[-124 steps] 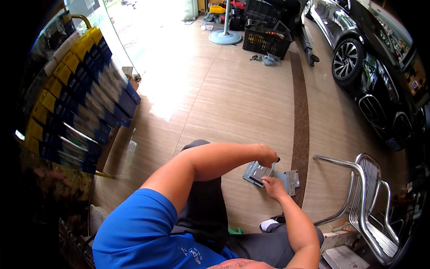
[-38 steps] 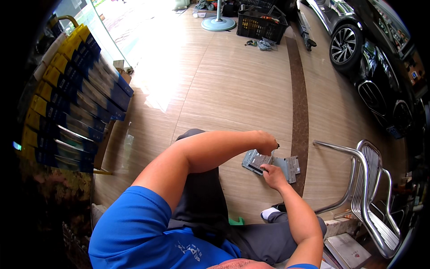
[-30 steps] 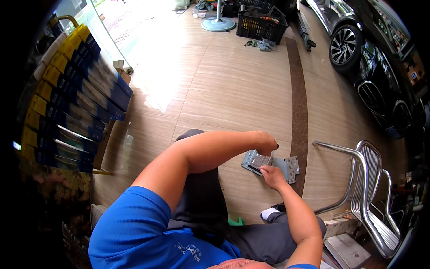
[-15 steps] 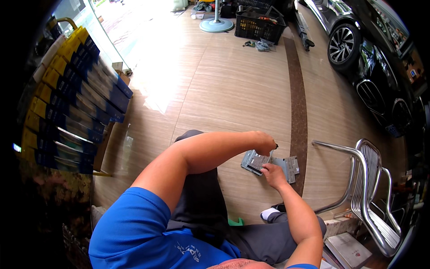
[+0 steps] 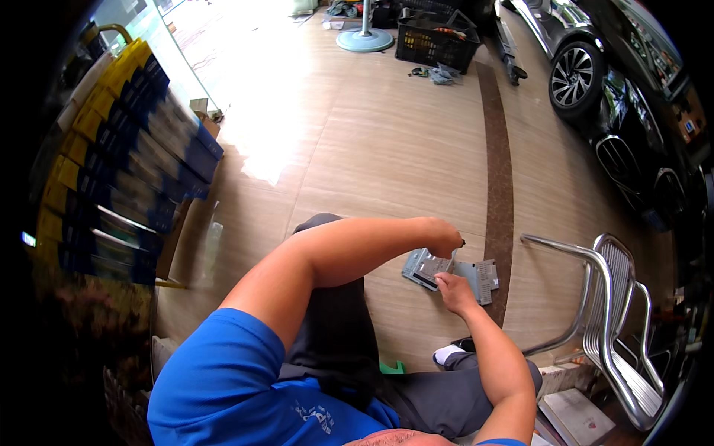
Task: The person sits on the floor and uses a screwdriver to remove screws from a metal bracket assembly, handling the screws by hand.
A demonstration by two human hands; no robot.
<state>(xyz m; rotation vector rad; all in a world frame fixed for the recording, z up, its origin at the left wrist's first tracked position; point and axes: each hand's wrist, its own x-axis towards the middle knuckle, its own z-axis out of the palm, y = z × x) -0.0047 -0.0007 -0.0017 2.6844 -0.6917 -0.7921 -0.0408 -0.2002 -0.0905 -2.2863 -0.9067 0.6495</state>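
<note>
On the floor ahead of me lies an open, flat, grey-blue case (image 5: 420,268). Its right part carries a panel (image 5: 487,276) with rows of small marks or pieces, too small to name. My left hand (image 5: 443,236) is closed just above the case's far side, back of the hand up. A small dark tip pokes out past its fingers; what it belongs to is hidden. At the near side of the case my right hand (image 5: 455,291) has its fingers pinched together against the middle of it. Whatever they grip is too small to make out.
A metal slatted chair (image 5: 611,297) stands to the right, below a black car (image 5: 617,126). On the left is a rack of yellow and blue packages (image 5: 111,156). A black crate (image 5: 435,44) and a round stand base (image 5: 364,40) are at the back.
The whole view has shifted slightly, with the background moving a little to the right. Both hands stay at the case with almost the same pose.
</note>
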